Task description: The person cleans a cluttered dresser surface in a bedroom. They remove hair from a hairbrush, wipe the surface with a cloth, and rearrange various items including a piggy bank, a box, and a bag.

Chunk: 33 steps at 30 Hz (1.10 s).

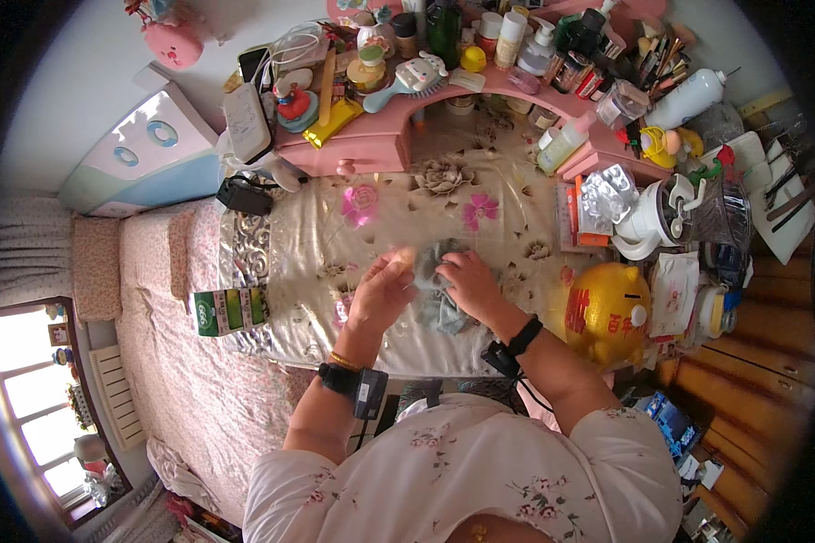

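A crumpled grey-green cloth (444, 313) lies on the flower-patterned plastic table cover (407, 197) in front of me. My right hand (474, 282) is on the cloth, its bent fingers gripping the upper part. Just left of the cloth, my left hand (384, 286) is raised with thumb and fingertips pinched together. Something small and pale may be between those fingertips, but blur hides it. Both wrists wear black straps with small dark boxes.
A pink dresser shelf (353, 146) crowded with bottles and a hairbrush (407, 80) curves across the back. To the right stand a golden piggy bank (608, 315) and a white appliance (652, 220). Leftward are a green box (229, 312), a black adapter (244, 195) and a bed (197, 394).
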Motion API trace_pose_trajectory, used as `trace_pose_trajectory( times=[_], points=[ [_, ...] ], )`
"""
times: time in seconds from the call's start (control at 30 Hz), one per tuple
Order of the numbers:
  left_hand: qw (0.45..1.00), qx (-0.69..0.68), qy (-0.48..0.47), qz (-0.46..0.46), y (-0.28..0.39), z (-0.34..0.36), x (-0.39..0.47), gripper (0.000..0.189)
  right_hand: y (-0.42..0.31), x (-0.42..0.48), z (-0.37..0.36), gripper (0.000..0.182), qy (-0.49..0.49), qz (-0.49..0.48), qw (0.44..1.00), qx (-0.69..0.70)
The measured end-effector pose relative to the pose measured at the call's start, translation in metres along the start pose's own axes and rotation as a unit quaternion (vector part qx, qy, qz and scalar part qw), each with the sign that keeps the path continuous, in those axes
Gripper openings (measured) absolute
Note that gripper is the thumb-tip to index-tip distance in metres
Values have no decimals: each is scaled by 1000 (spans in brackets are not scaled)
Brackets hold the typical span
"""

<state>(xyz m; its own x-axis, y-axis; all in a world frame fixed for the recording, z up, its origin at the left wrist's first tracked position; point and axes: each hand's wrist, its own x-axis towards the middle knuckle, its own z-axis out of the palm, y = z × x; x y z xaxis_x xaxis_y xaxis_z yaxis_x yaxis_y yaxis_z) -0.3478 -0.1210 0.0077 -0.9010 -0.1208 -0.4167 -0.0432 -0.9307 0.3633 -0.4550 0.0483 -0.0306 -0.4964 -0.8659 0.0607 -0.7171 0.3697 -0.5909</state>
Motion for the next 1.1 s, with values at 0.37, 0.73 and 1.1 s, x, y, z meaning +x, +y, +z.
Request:
trace_pose_trajectory(
  times=[0.37,0.73,1.1],
  points=[
    [936,309,160,52,-43,-19,-22,22,-60,0,-9,34,158,44,969,183],
    [900,391,152,115,-22,34,23,25,-44,-19,1,30,3,81,994,67],
    [857,444,180,190,-21,102,190,15,15,-32,2,26,91,109,986,85]
  ],
)
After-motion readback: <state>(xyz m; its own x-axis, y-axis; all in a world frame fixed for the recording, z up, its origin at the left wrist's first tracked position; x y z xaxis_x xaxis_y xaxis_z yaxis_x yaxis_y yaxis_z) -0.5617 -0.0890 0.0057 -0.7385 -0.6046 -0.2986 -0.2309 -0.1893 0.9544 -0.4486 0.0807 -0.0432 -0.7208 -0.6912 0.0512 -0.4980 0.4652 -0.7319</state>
